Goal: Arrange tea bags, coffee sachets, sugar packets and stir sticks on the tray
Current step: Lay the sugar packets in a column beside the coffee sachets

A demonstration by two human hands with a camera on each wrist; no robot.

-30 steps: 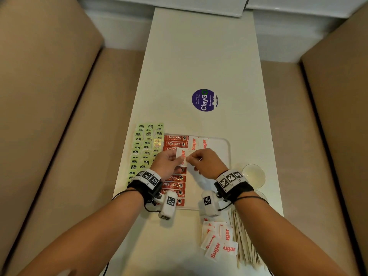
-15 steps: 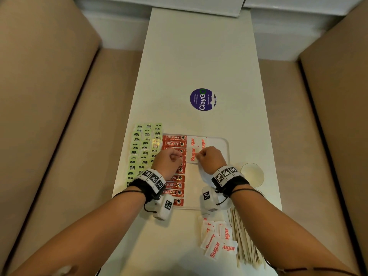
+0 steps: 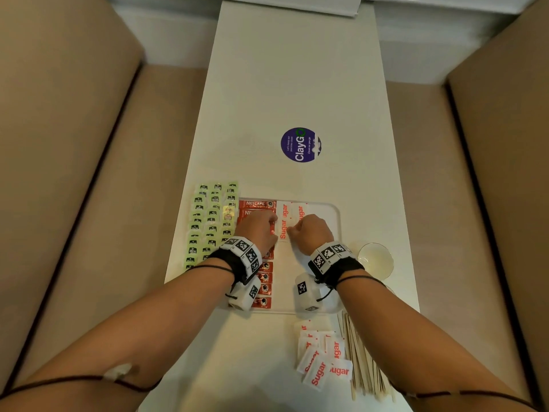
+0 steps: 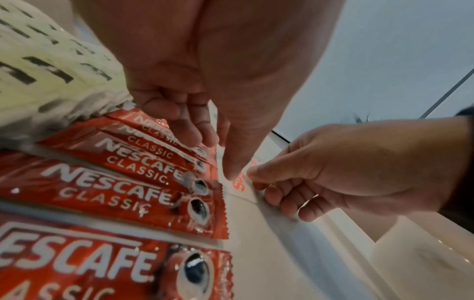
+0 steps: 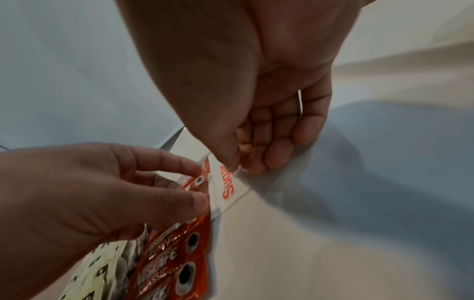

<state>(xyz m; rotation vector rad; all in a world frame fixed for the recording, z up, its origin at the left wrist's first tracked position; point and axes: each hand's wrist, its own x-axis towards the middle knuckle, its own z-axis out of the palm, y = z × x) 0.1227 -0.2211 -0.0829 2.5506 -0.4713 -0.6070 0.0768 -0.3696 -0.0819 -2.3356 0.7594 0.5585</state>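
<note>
On the white tray [image 3: 334,217], a sugar packet [image 3: 282,228] lies flat just right of the coffee sachets [image 3: 263,288], near the tray's far end. Right hand [image 3: 312,233] pinches the packet's right edge between thumb and curled fingers [image 5: 275,154]. Left hand [image 3: 258,230] has its thumb tip down at the packet's left edge, other fingers curled loosely above the sachets; whether it grips anything, cannot tell. Two more sugar packets [image 3: 300,211] lie side by side beyond it, at the tray's far edge. Sachets run in one overlapping column down the tray's left side. Green tea bags [image 3: 212,221] sit in rows on the table [image 3: 297,69], touching the tray's left edge. Loose sugar packets [image 3: 323,364] and stir sticks [image 3: 361,358] lie near the person, off the tray. Glass cup [image 3: 375,258] stands right of the tray; a round purple sticker [image 3: 300,145] lies further out.
</note>
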